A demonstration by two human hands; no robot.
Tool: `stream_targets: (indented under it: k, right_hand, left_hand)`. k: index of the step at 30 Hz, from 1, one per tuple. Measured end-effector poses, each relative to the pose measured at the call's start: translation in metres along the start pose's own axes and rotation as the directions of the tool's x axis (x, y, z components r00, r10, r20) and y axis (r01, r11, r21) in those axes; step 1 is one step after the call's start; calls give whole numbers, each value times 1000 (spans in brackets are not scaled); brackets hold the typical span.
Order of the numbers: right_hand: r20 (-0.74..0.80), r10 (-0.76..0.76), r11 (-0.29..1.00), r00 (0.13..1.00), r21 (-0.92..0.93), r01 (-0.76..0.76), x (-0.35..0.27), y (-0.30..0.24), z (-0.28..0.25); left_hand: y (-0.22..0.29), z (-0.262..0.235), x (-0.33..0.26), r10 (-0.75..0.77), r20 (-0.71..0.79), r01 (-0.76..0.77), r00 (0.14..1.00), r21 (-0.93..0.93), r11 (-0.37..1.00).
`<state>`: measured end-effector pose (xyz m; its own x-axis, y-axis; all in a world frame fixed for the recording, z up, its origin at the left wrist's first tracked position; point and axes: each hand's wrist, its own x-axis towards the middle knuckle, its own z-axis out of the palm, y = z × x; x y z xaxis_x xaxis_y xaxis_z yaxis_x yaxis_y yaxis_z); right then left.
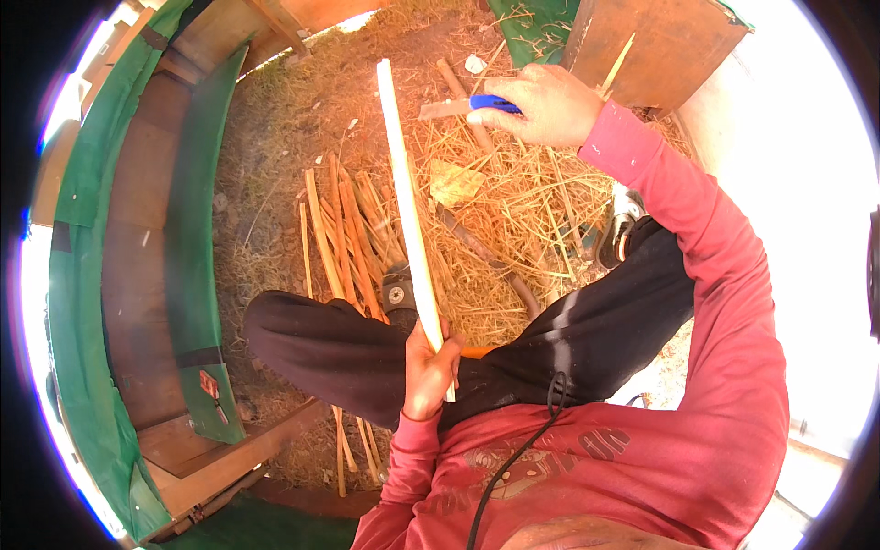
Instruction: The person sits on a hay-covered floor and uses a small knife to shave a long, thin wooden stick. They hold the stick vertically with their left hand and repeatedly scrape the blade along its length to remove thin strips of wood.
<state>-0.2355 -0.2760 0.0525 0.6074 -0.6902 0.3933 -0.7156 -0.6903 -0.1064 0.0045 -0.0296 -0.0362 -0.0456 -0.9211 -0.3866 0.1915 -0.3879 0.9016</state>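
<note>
My left hand (431, 368) is closed around the lower end of a long, pale wooden strip (409, 197). The strip rises from my lap, over my bent leg, its far end well beyond the pile of sticks. Up at the right, my right hand (553, 105) grips a knife by its blue handle (496, 103). The flat blade (444, 109) points left towards the strip, with a gap between them. Beneath the strip, several thin split sticks (341, 236) lie in a loose bundle beside my left foot (399, 293).
Shavings (550, 215) litter the ground between my legs, with a flat yellowish piece (456, 183) and a dark bent branch (490, 258). A green-edged wooden bench (191, 238) runs along the left. At the upper right stands a brown wooden box (653, 41). My right shoe (620, 227) rests near the shavings.
</note>
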Motion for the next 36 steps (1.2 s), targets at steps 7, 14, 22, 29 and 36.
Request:
stream_targets:
  k: [7, 14, 22, 29, 36]
  right_hand:
    - [98, -18, 999, 995, 29, 15, -3, -6, -5]
    - [-18, -72, 997, 997, 0, 72, -5, 2, 5]
    - [-27, 50, 995, 998, 88, -47, -4, -5, -23]
    - [-75, -31, 981, 997, 189, 44, -3, -11, -18]
    - [101, -90, 976, 991, 206, 68, -26, -59, 11]
  left_hand:
    - [-13, 6, 6, 189, -57, -165, 980, 285, 944]
    - [2, 14, 0, 102, -62, -81, 993, 272, 959]
    - [10, 11, -20, 54, 8, -54, 999, 174, 983]
    - [10, 3, -17, -16, 201, 44, 979, -134, 990]
    - [22, 11, -24, -5, 303, 117, 953, -353, 928]
